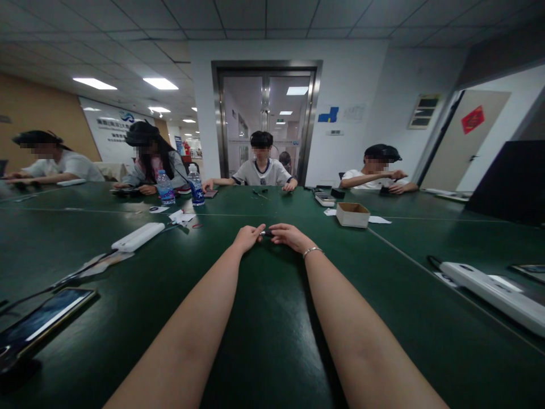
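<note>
Left hand [248, 236] and right hand [288, 234] pinch a small dark object [267, 233] between fingertips, mid-table [264, 341], far from every edge

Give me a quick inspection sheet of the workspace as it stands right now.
Surface: dark green table, shared by several seated people.
Job's things: small dark object pinched between both hands; too small to identify.
Clutter: cardboard box, two water bottles, white power strips, phone, paper scraps.
Grippers: left hand and right hand meet on the object, arms stretched out.
Cables: a cord runs left from the nearer strip.
Surroundings: glass double door, four other people at the far edge.
</note>
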Motion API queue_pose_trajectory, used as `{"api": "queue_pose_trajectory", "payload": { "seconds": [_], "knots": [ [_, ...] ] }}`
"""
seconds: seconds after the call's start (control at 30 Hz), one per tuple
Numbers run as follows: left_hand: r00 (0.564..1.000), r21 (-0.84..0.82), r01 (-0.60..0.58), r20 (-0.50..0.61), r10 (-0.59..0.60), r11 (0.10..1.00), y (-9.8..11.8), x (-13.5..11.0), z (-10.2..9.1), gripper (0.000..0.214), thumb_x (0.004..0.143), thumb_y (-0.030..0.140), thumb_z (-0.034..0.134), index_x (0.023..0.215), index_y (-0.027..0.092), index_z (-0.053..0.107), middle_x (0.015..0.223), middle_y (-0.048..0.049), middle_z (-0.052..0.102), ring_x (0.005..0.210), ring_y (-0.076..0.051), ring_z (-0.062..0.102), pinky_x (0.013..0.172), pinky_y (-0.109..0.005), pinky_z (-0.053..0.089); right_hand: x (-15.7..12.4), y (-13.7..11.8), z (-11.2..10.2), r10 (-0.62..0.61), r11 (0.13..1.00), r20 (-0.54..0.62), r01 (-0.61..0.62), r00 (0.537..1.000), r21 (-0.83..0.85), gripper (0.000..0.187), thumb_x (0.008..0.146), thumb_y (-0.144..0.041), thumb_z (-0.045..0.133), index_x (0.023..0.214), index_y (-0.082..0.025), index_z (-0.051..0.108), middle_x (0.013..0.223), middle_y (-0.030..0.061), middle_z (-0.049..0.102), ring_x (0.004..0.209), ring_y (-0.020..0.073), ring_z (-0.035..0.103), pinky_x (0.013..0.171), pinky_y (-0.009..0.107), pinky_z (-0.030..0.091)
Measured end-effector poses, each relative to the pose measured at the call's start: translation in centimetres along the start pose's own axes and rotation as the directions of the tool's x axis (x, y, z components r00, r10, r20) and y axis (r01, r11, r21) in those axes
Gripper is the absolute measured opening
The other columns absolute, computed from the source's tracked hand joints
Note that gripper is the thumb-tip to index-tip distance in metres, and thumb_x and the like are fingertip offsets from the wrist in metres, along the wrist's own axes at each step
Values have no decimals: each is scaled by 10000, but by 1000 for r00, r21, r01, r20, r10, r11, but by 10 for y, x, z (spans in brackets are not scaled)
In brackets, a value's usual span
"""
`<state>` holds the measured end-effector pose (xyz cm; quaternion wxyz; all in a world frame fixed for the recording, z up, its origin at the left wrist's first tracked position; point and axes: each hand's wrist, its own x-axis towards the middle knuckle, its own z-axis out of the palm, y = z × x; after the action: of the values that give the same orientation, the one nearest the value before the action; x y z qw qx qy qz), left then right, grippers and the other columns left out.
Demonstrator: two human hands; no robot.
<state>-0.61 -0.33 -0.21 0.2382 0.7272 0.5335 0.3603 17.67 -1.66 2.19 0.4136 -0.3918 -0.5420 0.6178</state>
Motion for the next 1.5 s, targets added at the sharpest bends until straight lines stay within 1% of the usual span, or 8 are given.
{"api": "queue_pose_trajectory", "payload": {
  "seconds": [0.13,0.33,0.5,0.73,0.9,1.13,1.3,1.5],
  "knots": [
    [1000,-13,-14,8,15,1000,-2,2,1,642,723,689,307,579,156,636,595,-41,629,554,-144,549,602,-253,389,2,2,-2,-18,999,-6,18,1000,43,87,811,-75,546,888,-104,570,716,51,641,519,100,627,529,195,544],
    [1000,-27,-3,-3,3,1000,-3,2,3,637,717,691,326,690,161,679,660,-50,652,597,-149,567,586,-247,398,1,3,-2,-19,999,3,18,1000,43,146,779,-14,551,885,-114,551,675,41,641,546,113,643,552,199,550],
    [1000,12,-6,-26,6,1000,0,0,0,656,725,698,282,609,163,645,598,-39,624,567,-151,559,588,-257,391,2,2,-2,-5,999,8,5,1000,32,197,741,8,581,906,-99,575,725,52,652,606,119,655,594,197,558],
    [997,64,68,-42,-66,996,6,-2,-3,669,744,686,226,523,170,590,557,-39,609,541,-164,550,616,-281,382,7,3,-1,47,999,33,-47,998,-23,246,672,39,631,882,-86,604,782,62,657,647,114,652,620,192,562],
    [996,15,71,-59,-70,997,4,-2,0,657,753,673,224,586,165,604,618,-51,635,588,-166,572,628,-275,392,8,4,-1,18,999,32,-17,999,-33,240,692,1,640,903,-101,591,716,47,651,632,122,650,573,194,563],
    [999,-97,-7,-39,4,995,0,-1,4,477,763,599,365,787,175,584,742,-28,645,612,-133,582,603,-246,421,8,4,0,35,999,-1,-35,999,22,148,753,-42,619,886,-89,573,648,55,643,555,118,646,529,182,550],
    [999,-261,-35,1,37,965,-6,4,6,293,748,426,520,857,160,577,760,-35,635,619,-122,574,617,-252,446,7,5,-2,36,997,-14,-35,999,71,108,759,-46,618,850,-79,572,670,60,640,545,118,645,551,193,554],
    [992,-408,-105,22,125,907,-1,3,1,309,657,330,647,891,136,592,866,-69,640,780,-151,585,695,-276,456,7,7,-5,24,994,10,-25,1000,105,31,808,-64,563,837,-73,554,643,74,632,538,126,643,540,194,547]
  ]
}}
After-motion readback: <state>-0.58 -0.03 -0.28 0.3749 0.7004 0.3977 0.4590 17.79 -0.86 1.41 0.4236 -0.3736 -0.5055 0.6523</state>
